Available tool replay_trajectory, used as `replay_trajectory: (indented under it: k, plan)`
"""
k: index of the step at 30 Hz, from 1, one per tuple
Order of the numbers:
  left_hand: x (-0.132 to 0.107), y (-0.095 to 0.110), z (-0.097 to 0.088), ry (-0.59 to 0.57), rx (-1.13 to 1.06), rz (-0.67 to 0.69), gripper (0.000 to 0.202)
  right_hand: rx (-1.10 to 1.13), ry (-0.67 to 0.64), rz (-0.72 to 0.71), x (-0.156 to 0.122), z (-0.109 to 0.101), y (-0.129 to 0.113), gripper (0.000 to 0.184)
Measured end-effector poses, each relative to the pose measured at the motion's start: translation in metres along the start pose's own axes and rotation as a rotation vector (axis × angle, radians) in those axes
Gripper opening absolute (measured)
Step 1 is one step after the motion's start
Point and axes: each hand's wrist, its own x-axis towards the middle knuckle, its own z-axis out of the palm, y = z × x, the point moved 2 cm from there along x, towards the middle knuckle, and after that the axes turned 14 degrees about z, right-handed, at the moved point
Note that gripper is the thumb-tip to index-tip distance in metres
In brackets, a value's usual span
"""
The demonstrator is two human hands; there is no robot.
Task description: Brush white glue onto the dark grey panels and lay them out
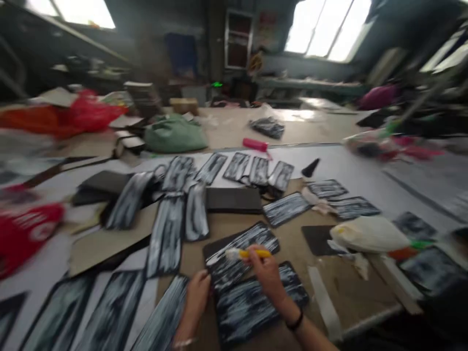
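Note:
My right hand is closed around the yellow handle of a brush. The brush's whitish bristles touch a dark panel streaked with white, wet-looking coating, probably glue. At the left edge of that panel, my left hand has its fingers curled in and seems to grip the edge; the exact contact is blurred. Another streaked dark panel lies just below, partly behind my right wrist. Both panels rest on a brown board.
Several coated pieces, such as one strip, lie to the left and behind. A dark block sits beyond my hands. A pink bottle and green bundle are farther back. On the right lies a whitish bag; a red bag is left.

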Motion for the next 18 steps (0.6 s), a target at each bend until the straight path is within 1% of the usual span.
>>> replay_trajectory:
  k: [1,2,4,5,7,9,10,11,13,16,18]
  plan:
    - [-0.012,-0.005,-0.01,0.055,-0.008,-0.212,0.029,0.011,-0.011,0.042,0.005,0.0,-0.001,0.047]
    - [-0.022,-0.008,-0.017,0.104,-0.022,-0.376,0.024,0.016,-0.051,0.083,0.008,0.004,0.0,0.047]
    - [-0.031,-0.01,-0.025,0.178,-0.054,-0.565,0.018,0.024,-0.133,0.143,0.007,0.016,0.007,0.046]
    - [-0.032,-0.01,-0.026,0.204,-0.066,-0.612,0.015,0.028,-0.176,0.166,0.004,0.023,0.012,0.045]
    - [-0.028,-0.006,-0.024,0.229,-0.088,-0.657,0.012,0.032,-0.234,0.185,-0.003,0.035,0.023,0.044]
    - [-0.025,-0.001,-0.023,0.225,-0.109,-0.669,0.013,0.015,-0.229,0.153,-0.001,0.041,0.033,0.044]
    - [-0.025,0.001,-0.023,0.22,-0.12,-0.669,0.014,-0.001,-0.195,0.121,0.005,0.038,0.035,0.045]
    - [-0.025,0.002,-0.023,0.211,-0.134,-0.667,0.017,-0.021,-0.139,0.083,0.014,0.032,0.037,0.046]
    - [-0.028,0.001,-0.024,0.203,-0.153,-0.667,0.021,-0.085,0.0,0.013,0.038,0.007,0.033,0.05]
    - [-0.034,-0.005,-0.025,0.224,-0.119,-0.664,0.024,-0.18,0.211,-0.039,0.074,-0.046,0.018,0.058]
    - [-0.036,-0.007,-0.024,0.231,-0.085,-0.663,0.023,-0.23,0.314,-0.074,0.089,-0.076,0.006,0.06]
